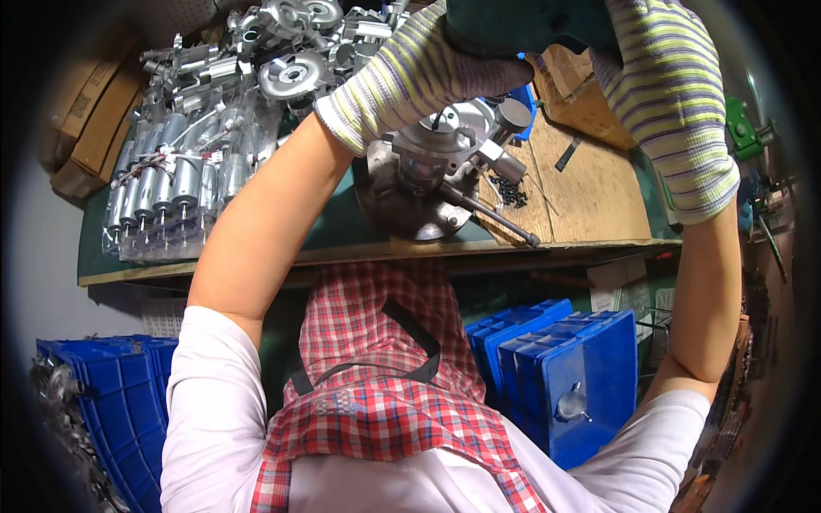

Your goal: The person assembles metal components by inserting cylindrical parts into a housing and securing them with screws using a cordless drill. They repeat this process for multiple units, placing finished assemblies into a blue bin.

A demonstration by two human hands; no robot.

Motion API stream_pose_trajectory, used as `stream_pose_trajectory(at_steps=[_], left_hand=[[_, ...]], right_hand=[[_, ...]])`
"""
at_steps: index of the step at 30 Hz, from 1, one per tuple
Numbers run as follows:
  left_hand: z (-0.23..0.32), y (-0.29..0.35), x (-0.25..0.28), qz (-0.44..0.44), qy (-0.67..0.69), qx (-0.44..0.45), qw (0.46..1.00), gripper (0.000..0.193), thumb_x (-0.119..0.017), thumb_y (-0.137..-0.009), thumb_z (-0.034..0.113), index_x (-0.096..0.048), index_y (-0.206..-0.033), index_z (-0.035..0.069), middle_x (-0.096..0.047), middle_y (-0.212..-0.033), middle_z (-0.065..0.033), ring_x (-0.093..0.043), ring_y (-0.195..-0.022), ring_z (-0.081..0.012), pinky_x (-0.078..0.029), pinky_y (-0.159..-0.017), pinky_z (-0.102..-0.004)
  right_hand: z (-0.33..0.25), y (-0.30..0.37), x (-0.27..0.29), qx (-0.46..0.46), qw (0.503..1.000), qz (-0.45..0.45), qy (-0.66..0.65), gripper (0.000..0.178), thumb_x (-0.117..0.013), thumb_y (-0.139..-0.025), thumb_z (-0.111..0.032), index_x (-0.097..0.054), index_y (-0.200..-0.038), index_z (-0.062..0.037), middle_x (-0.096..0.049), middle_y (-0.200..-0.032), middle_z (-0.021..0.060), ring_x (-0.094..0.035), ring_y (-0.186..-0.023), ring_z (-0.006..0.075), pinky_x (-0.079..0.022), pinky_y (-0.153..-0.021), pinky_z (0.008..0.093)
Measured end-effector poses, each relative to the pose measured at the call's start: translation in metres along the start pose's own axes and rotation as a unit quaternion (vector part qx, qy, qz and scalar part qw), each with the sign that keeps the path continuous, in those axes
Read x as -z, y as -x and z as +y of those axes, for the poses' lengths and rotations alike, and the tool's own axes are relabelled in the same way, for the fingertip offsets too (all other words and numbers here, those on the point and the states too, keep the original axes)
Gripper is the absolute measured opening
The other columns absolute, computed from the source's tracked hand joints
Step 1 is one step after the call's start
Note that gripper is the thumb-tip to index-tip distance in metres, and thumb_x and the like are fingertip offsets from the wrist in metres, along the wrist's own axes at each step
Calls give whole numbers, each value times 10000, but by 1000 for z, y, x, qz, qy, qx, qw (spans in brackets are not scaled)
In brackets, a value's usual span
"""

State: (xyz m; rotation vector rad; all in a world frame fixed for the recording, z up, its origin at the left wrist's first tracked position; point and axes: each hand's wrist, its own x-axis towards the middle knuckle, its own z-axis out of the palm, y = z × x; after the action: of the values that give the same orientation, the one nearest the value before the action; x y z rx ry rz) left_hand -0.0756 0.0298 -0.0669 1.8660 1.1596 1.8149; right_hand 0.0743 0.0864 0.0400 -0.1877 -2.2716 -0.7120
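Both of your gloved hands were raised over the desk: your left hand (436,64) curled down at twelve o'clock, fingers folded over a dark green housing (522,21), and your right hand (663,77) wrapped the same housing from the one o'clock side. How tightly either one gripped I could not tell, since the striped gloves hid the fingertips.

Nearest you, past the checked apron (376,376), blue crates (573,376) stood under the desk at four and eight o'clock. On the desk edge (256,261), directly beneath your left hand, sat the metal gearbox assembly (445,145) on a round steel fixture plate (410,205), with a thin rod (492,214) jutting out toward four o'clock. The assembly lay just under your left palm, close but apparently not touched.

My judgement of the risk: with both hands on the housing and none steadying the assembly, any downward press could shift or tip the part on its plate, and the protruding rod could snag your left cuff. A loose glove near a driven tool could also be drawn in.

Further out, rows of small cylindrical motors (158,192) lay at ten o'clock, with a heap of cast metal parts (282,51) beyond at eleven, and small black screws (513,192) on a wooden board (590,184) at two o'clock.
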Motion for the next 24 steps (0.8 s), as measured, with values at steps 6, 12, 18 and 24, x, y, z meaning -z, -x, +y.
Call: stream_pose_trajectory(at_steps=[6,12,18,24], left_hand=[[23,6,-7,56,45,50,996,345,-850,-801,118,-682,-1094,50,-723,-942,-48,-677,-877,-143,-582,-784,-313],[27,0,-11,65,56,81,993,417,-853,-802,107,-641,-1155,40,-719,-928,-52,-685,-850,-151,-591,-764,-314],[15,11,-4,3,1,-37,999,387,-837,-831,123,-647,-1161,58,-719,-964,-39,-682,-922,-154,-583,-809,-316],[11,16,-7,57,-71,4,996,295,-812,-868,170,-691,-1116,68,-717,-986,-27,-669,-974,-155,-561,-858,-333]], right_hand=[[47,-6,-33,136,980,82,-120,109,-630,-813,-141,-618,-834,-35,-615,-683,98,-607,-588,227,-516,-533,353],[42,-10,-12,93,984,-45,-142,106,-627,-809,-142,-584,-837,-49,-590,-698,100,-582,-607,205,-507,-552,344],[64,-3,-47,312,913,253,-68,279,-668,-718,-91,-548,-957,-11,-576,-759,100,-576,-659,235,-511,-596,368],[52,-3,-30,294,931,219,-4,351,-710,-727,-85,-581,-1042,1,-628,-833,131,-630,-728,274,-552,-683,401]])
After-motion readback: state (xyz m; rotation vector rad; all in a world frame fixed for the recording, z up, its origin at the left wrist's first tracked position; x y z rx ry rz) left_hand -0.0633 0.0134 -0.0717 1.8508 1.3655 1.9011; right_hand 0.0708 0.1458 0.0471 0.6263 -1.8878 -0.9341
